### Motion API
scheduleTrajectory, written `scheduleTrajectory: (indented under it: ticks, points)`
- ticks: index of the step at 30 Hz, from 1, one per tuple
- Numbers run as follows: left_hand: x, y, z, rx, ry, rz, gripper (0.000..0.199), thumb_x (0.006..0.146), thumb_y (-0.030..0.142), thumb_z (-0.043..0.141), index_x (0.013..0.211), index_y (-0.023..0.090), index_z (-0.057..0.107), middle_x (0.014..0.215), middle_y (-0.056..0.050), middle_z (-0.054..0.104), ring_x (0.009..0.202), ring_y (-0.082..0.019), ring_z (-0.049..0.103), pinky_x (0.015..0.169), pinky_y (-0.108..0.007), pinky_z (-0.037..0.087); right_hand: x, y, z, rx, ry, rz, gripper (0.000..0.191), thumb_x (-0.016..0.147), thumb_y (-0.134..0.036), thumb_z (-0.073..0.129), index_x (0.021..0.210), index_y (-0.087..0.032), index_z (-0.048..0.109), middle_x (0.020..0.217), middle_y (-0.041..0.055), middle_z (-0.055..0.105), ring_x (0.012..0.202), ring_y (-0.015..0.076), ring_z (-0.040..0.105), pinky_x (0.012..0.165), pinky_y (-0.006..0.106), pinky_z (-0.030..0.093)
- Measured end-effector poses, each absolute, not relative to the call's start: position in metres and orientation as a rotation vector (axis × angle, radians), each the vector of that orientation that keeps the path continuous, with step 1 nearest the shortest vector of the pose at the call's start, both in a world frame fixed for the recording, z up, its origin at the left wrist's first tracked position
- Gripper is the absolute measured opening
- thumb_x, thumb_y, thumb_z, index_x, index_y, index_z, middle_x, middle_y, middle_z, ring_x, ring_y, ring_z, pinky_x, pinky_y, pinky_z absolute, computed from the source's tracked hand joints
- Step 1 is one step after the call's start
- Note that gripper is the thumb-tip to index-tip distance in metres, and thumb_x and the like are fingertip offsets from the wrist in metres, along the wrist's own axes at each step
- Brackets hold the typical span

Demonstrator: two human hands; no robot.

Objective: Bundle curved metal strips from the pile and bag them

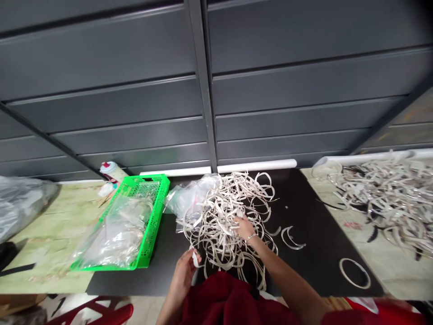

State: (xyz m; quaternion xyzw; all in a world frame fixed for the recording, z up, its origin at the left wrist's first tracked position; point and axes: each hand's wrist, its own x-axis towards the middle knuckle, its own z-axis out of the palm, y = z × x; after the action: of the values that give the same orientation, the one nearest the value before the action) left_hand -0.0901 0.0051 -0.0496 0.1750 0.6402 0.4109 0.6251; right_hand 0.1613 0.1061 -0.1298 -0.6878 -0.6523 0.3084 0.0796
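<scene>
Pale curved strips (221, 219) heaped beside a green basket (154, 230).

Basket (156, 225) left of the tangled strips (223, 216), bags (118, 230) in it, roll (257, 166) behind strips.

Indoor light was moderate and even, source out of view. Soft sheen ran along the ridges of the dark wall panels (135, 49); small bright glare spots sat on the plastic bag (117, 237) in the green crate (156, 225). Shadows were faint, the black surface (297, 271) mostly lacking clear ones. Wide lens bent and stretched things toward the sides; top right corner went dark. Whole view was slightly soft, fine detail smeared in the right-hand pile (399, 194).
</scene>
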Motion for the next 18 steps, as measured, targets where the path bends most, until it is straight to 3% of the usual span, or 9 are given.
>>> scheduleTrajectory:
  ticks: [5, 12, 16, 18]
  points:
    - [-0.083, -0.008, -0.057, 0.164, 1.5, 1.054, 0.031, 0.054, 0.038, 0.075, 0.07, 0.018, 0.058, 0.059, 0.001, 0.061, 0.057, -0.015, 0.059, 0.059, -0.025, 0.046, 0.193, 0.124, -0.107, -1.963, -1.913, 0.84, 0.031, 0.075, -0.011, 0.054, 0.1, -0.022, 0.066, 0.104, 0.0043, 0.056, 0.088, 0.016, 0.06, 0.081, 0.023, 0.044]
    - [-0.073, -0.028, -0.06, 0.141, 1.444, 1.152, 0.032, 0.058, 0.041, 0.073, 0.075, 0.016, 0.061, 0.058, 0.001, 0.062, 0.057, -0.015, 0.058, 0.06, -0.025, 0.046, 0.227, 0.15, -0.088, -2.008, -1.951, 0.794, 0.043, 0.072, -0.019, 0.059, 0.115, -0.024, 0.06, 0.117, 0.0074, 0.051, 0.105, 0.0235, 0.055, 0.092, 0.033, 0.042]
    - [-0.098, -0.027, -0.065, 0.236, 1.563, 1.148, 0.047, 0.06, 0.048, 0.068, 0.092, 0.016, 0.057, 0.057, 0.0, 0.063, 0.055, -0.017, 0.059, 0.059, -0.027, 0.045, 0.199, 0.143, -0.086, -2.123, -1.905, 0.644, 0.054, 0.073, -0.021, 0.058, 0.126, -0.021, 0.051, 0.139, 0.0143, 0.031, 0.128, 0.0385, 0.03, 0.098, 0.051, 0.034]
    - [-0.121, -0.02, -0.073, 0.282, 1.622, 1.144, 0.054, 0.059, 0.049, 0.068, 0.099, 0.016, 0.053, 0.057, 0.0, 0.064, 0.05, -0.017, 0.057, 0.055, -0.028, 0.043, 0.172, 0.137, -0.086, -2.129, -1.869, 0.454, 0.047, 0.079, -0.019, 0.051, 0.126, -0.019, 0.05, 0.144, 0.0146, 0.023, 0.132, 0.0395, 0.02, 0.1, 0.054, 0.03]
